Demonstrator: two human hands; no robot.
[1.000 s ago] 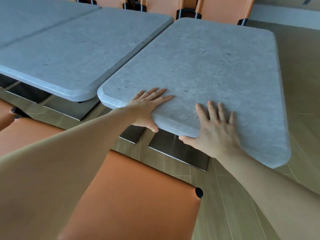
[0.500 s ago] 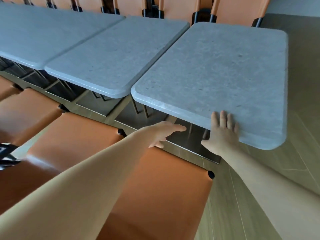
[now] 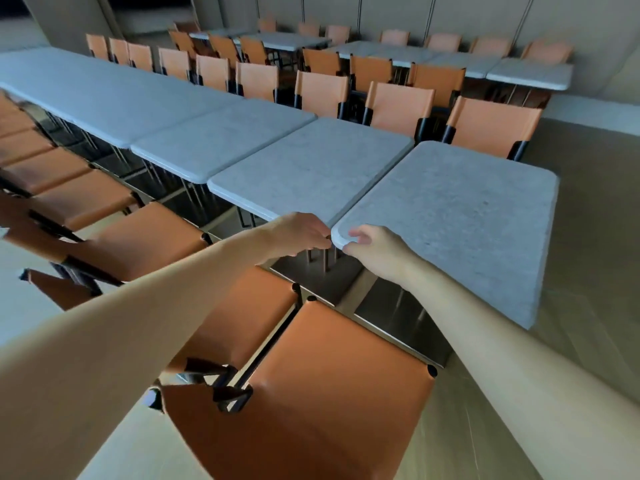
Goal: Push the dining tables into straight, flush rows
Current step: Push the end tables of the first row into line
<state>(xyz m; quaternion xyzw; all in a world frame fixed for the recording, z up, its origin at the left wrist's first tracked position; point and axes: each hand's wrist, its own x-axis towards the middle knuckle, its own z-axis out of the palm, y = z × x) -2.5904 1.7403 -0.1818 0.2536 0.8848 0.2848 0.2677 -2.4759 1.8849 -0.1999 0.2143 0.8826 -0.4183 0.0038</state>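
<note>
A long row of grey stone-look tables runs from far left to near right. The end table (image 3: pixel 457 220) lies nearest, its left side tight against the neighbouring table (image 3: pixel 311 168), and its near edge juts closer to me than the neighbour's. My right hand (image 3: pixel 375 249) grips the end table's near-left corner, fingers on top and thumb under the rim. My left hand (image 3: pixel 299 233) covers the neighbouring table's near-right corner, fingers curled down at the seam between the two tops. What its fingertips touch is hidden.
Orange chairs (image 3: pixel 322 393) stand directly below my arms and along the near side. More orange chairs (image 3: pixel 491 126) line the far side. A second row of tables (image 3: pixel 530 76) stands at the back. Bare wooden floor (image 3: pixel 595 271) lies right of the end table.
Both hands left the middle of the end table's near edge and came together at its near-left corner. My view has lifted and pulled back, showing the whole row.
</note>
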